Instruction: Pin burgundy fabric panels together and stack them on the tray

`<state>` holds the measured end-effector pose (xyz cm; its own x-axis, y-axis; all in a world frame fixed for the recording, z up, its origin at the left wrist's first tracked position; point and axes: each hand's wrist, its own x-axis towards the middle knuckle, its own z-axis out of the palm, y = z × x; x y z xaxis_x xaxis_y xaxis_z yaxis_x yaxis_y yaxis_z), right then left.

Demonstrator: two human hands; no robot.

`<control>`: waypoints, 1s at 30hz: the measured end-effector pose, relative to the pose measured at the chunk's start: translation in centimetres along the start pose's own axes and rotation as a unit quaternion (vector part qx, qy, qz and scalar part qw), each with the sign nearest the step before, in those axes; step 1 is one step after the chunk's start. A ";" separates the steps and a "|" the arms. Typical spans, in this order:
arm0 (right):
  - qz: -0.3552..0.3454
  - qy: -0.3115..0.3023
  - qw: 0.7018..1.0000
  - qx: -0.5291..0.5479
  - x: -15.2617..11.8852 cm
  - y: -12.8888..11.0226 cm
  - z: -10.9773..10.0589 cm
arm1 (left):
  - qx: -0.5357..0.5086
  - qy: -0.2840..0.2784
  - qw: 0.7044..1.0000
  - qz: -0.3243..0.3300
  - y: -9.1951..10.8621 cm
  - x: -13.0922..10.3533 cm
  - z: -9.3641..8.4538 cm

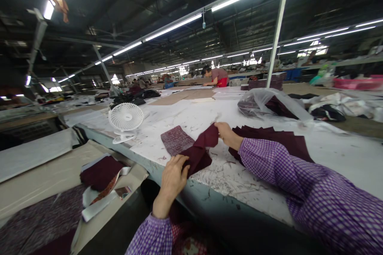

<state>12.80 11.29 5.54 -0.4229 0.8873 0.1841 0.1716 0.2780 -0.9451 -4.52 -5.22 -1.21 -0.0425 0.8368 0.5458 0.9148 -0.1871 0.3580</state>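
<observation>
A dark maroon cloth piece [199,153] stretches between my two hands near the table's front edge. My right hand [226,133] pinches its raised upper right corner. At the lower left end, my left hand [175,173] has its fingers closed on the cloth's edge. Just behind lies a speckled maroon-grey cloth [177,139], flat on the white table [221,183] and partly covered by the maroon piece. A fanned stack of maroon pieces [278,140] lies to the right, partly hidden by my right sleeve.
A small white fan [125,119] stands at the table's left edge. Behind the stack is a clear plastic bag [269,105] with dark cloth inside. More cloth [103,173] lies on a lower surface at left. Farther back, a person [218,75] bends over the table beside a metal pole [278,32].
</observation>
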 end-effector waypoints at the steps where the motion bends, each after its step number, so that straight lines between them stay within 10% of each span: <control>1: -0.005 0.039 0.999 0.013 0.7 -0.3 -1.0 | -0.001 -0.012 1.000 0.005 -0.2 0.1 0.0; 8: -0.209 0.157 0.963 -0.063 -1.1 -6.0 -3.5 | -0.116 -0.022 0.992 -0.047 0.8 0.9 -1.3; 10: -0.308 0.077 0.931 -0.177 -3.6 -7.1 -2.3 | -0.282 -0.006 0.951 -0.130 2.0 1.1 -2.1; 14: -0.467 -0.183 0.790 -0.352 -8.7 -6.6 0.8 | -0.622 -0.037 0.738 -0.260 4.3 0.6 -3.1; 17: -0.483 -0.316 0.737 -0.353 -11.0 -5.5 1.8 | -0.638 -0.003 0.698 -0.326 4.8 -0.4 -2.6; 24: -0.239 -0.162 0.936 -0.200 -8.7 -4.5 -0.4 | -0.612 0.026 0.699 -0.370 5.4 -2.5 -1.7; 30: -0.078 -0.334 0.929 -0.141 -6.6 -2.3 -0.9 | -0.595 -0.027 0.729 -0.337 5.4 -2.4 -3.0</control>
<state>15.96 5.08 6.77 -0.9035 0.4282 0.0145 0.2491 0.5524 -0.7955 -0.65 -9.77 1.70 -0.2756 0.9582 -0.0769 -0.3044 -0.0111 0.9525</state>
